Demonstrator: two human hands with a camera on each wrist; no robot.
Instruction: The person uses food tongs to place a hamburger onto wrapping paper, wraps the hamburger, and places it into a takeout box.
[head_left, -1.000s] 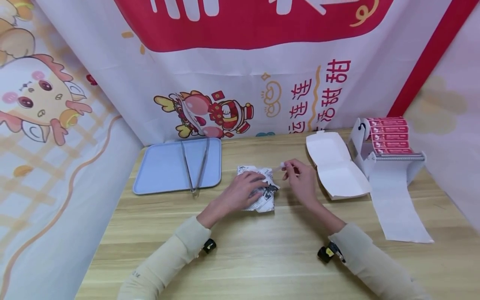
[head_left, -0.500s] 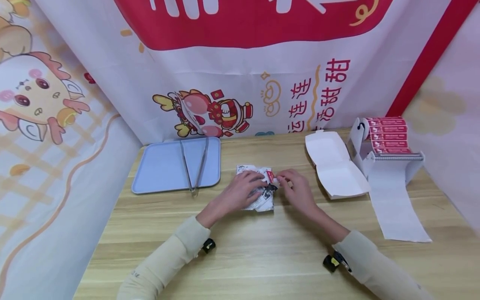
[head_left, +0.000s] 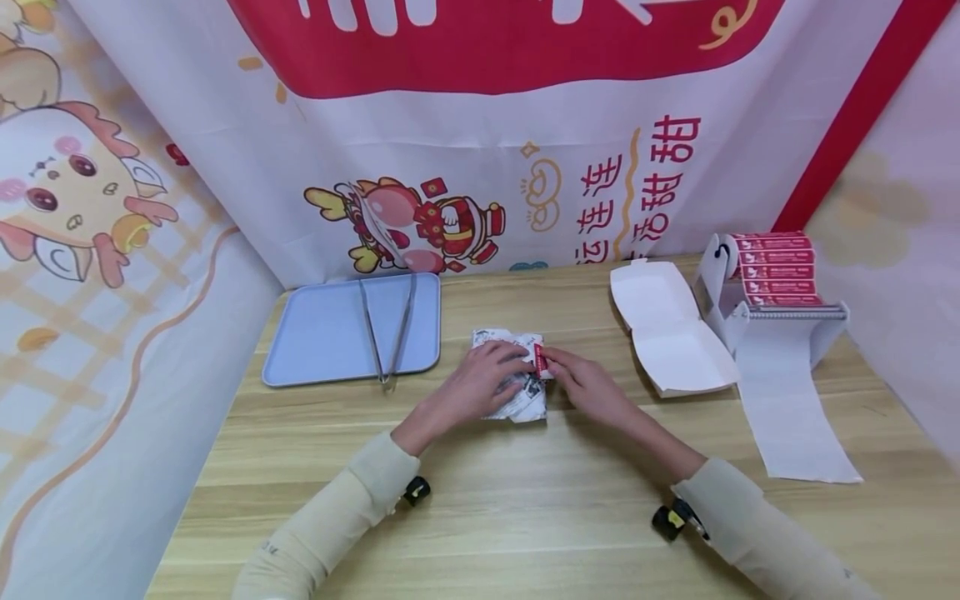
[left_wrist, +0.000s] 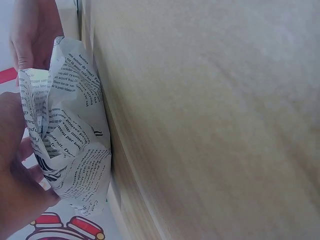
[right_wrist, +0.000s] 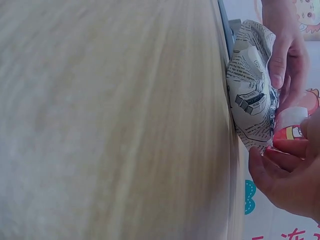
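Note:
A packet wrapped in newspaper-print paper (head_left: 529,409) lies on the table in the middle of the head view. My left hand (head_left: 486,380) rests on top of it, fingers spread over the paper. At the packet's right edge, my right hand (head_left: 589,385) pinches a small red and white sticker (head_left: 540,362), which lies across the folded paper. In the right wrist view the sticker (right_wrist: 289,131) shows between the right fingers, with the thumb at the packet's lower corner. Creased, gathered folds of the paper packet (left_wrist: 75,127) face the left wrist view.
A pale blue tray (head_left: 315,333) with metal tongs (head_left: 386,358) on it stands at the left. To the right are an opened white paper box (head_left: 678,346) and a label dispenser (head_left: 787,312) with a red sticker roll, its backing strip (head_left: 795,417) trailing over the table.
My right hand has brought the sticker leftward and down onto the packet's right edge. The left hand stays on the packet.

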